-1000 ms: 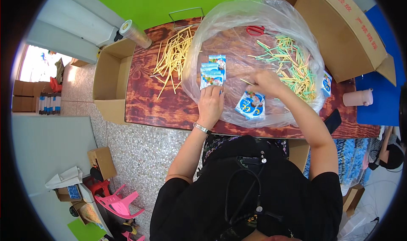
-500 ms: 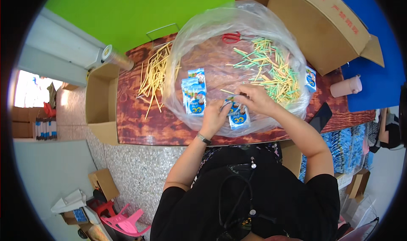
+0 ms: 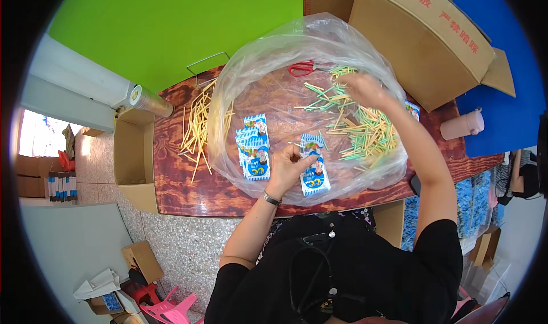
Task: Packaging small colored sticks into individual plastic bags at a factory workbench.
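My left hand [image 3: 287, 169] pinches a blue-and-white packet [image 3: 315, 179] near the table's front edge, its thumb pressed across the front. Up and to the right, my right hand [image 3: 364, 89] is smeared by motion over the far part of a loose pile of yellow and green sticks [image 3: 374, 131]. Whether its fingers hold anything does not show. Left of my left hand lies an overlapping group of similar packets [image 3: 254, 156]. All this sits inside the rolled-down rim of a clear plastic bag [image 3: 228, 90].
Red-handled scissors [image 3: 301, 68] lie at the bag's far side. Longer yellow sticks [image 3: 197, 124] spread on the wooden table [image 3: 171, 195] at left. A large cardboard box [image 3: 414, 50] and a pink bottle [image 3: 462, 124] stand at right, an open box [image 3: 134, 153] beyond the left edge.
My right hand has left the packet and moved far and to the right, over the stick pile. My left hand stays on the packet. The whole view has shifted slightly.
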Tool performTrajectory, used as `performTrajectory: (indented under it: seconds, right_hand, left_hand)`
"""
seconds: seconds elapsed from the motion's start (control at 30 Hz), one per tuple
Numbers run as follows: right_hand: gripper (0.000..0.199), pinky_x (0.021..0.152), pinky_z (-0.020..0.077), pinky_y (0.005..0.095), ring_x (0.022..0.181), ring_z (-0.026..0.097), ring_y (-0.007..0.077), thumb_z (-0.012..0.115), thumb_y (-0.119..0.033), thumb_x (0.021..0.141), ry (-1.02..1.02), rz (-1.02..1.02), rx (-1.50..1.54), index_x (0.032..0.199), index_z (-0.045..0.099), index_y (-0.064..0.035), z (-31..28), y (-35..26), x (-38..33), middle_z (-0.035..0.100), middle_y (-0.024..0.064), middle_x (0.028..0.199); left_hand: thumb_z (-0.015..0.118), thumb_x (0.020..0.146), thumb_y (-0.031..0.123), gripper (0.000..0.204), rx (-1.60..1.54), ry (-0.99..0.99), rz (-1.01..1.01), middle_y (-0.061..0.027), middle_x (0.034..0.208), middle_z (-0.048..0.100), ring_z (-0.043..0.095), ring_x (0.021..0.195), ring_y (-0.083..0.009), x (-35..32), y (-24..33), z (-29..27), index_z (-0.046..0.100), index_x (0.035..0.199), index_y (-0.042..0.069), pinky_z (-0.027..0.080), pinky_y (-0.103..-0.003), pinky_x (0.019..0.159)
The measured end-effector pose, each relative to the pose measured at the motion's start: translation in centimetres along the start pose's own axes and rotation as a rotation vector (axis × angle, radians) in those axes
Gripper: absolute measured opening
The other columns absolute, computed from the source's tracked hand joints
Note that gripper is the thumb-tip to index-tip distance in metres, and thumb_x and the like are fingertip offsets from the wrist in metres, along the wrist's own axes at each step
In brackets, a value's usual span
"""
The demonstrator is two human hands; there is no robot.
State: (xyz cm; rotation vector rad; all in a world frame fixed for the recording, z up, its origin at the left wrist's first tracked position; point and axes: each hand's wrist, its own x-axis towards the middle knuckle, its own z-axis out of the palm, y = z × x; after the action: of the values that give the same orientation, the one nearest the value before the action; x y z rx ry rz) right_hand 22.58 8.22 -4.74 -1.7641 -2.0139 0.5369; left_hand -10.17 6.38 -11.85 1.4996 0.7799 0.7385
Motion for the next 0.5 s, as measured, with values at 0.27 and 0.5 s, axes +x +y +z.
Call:
performTrajectory:
  seconds: [0.27,0.5]
  right_hand:
    - [0.066,0.103,0.0423,0.0394,0.124,0.046,0.0343,0.068,0.005,0.068,-0.258,0.170,-0.399,0.129,0.050,-0.0125,0.0,6.0,5.9,0.048,0.0150,0.128]
    - [0.049,0.101,0.0425,0.0413,0.120,0.048,0.0320,0.070,-0.014,0.072,-0.330,0.090,-0.485,0.119,0.055,-0.0106,-1.4,6.9,7.0,0.052,0.0145,0.121]
  left_hand:
    - [0.079,0.079,0.017,0.025,-0.025,-0.011,-0.089,0.0037,0.062,0.055,0.045,0.057,-0.0013,-0.2,1.2,0.8,0.059,0.073,0.003,0.035,-0.022,0.048]
    - [0.077,0.081,0.014,0.021,0.063,-0.058,-0.139,0.0034,0.068,0.057,0.048,0.062,-0.0017,0.1,1.1,0.6,0.060,0.077,0.003,0.038,-0.021,0.052]
